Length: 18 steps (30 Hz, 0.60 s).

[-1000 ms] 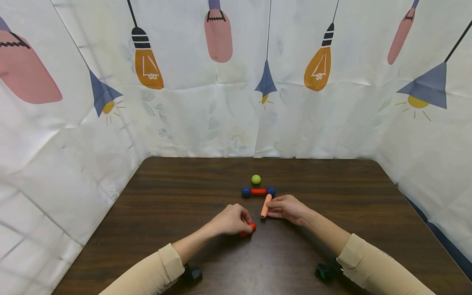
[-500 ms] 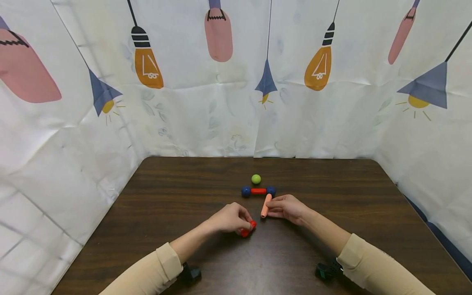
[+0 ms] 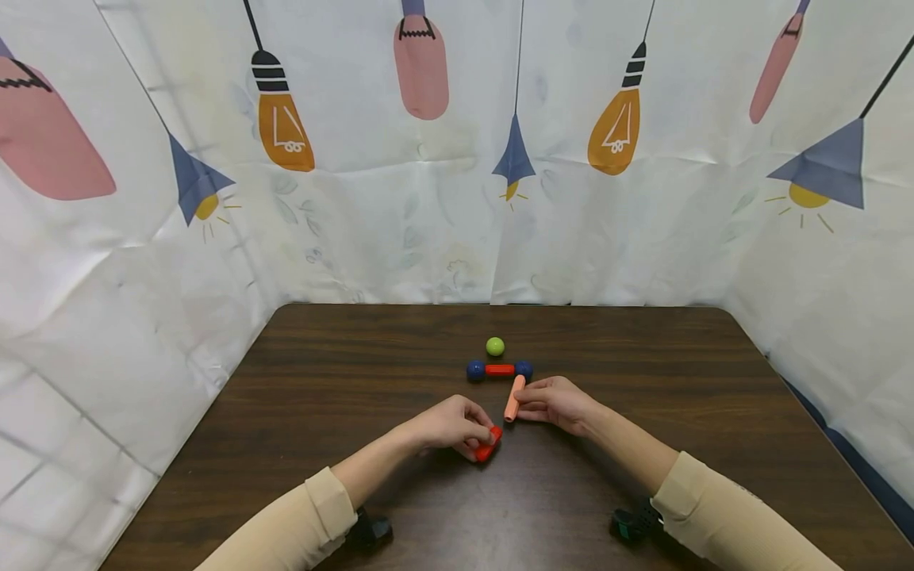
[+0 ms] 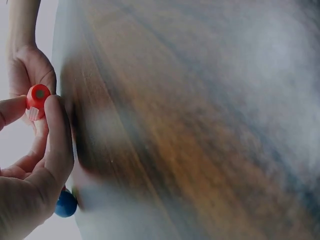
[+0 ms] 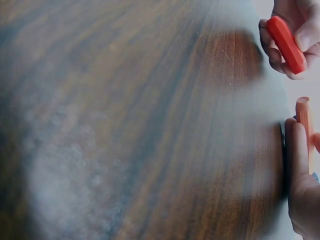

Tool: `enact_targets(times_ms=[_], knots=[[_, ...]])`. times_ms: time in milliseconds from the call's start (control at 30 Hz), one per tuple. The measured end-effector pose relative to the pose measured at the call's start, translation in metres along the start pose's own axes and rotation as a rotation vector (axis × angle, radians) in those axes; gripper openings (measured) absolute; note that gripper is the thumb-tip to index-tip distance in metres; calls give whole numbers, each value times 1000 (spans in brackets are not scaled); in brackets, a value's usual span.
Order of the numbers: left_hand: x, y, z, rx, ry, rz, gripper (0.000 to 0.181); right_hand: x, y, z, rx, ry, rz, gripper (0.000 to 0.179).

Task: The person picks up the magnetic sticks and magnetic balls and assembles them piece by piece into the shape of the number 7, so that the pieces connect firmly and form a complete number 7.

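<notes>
My left hand (image 3: 451,424) pinches a short red toy rod (image 3: 486,450) between thumb and fingers, low over the brown table. In the left wrist view the end of this red rod (image 4: 38,93) faces the camera, with a small greyish dot at its centre. To the right, my right hand (image 3: 558,404) pinches a light orange rod (image 3: 513,402) that slants away from me. Its far end comes right up to a blue ball (image 3: 524,370). The two held rods are apart, with a small gap between them.
Behind the hands, a second red rod (image 3: 500,369) lies crosswise between the right blue ball and a left blue ball (image 3: 475,370). A green ball (image 3: 495,346) sits just beyond. The dark wood table (image 3: 343,341) meets a printed white curtain (image 3: 343,230) at the back.
The left hand has moved slightly right and turned the red rod, so more of it shows. My right hand keeps the orange rod in the same place.
</notes>
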<state>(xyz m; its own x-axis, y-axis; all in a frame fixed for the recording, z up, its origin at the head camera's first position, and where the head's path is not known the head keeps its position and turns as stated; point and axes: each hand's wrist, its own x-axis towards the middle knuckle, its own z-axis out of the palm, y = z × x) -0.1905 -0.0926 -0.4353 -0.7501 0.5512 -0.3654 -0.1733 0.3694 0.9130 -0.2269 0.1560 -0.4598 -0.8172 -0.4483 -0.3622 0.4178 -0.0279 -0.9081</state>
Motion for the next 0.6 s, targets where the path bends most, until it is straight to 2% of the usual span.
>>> enact_targets(times_ms=[267, 600], knots=[[4, -1, 1, -87, -10, -20, 24, 0, 1, 0, -3, -8, -7, 38], [7, -2, 3, -168, -14, -50, 25, 0, 1, 0, 2, 0, -1, 40]])
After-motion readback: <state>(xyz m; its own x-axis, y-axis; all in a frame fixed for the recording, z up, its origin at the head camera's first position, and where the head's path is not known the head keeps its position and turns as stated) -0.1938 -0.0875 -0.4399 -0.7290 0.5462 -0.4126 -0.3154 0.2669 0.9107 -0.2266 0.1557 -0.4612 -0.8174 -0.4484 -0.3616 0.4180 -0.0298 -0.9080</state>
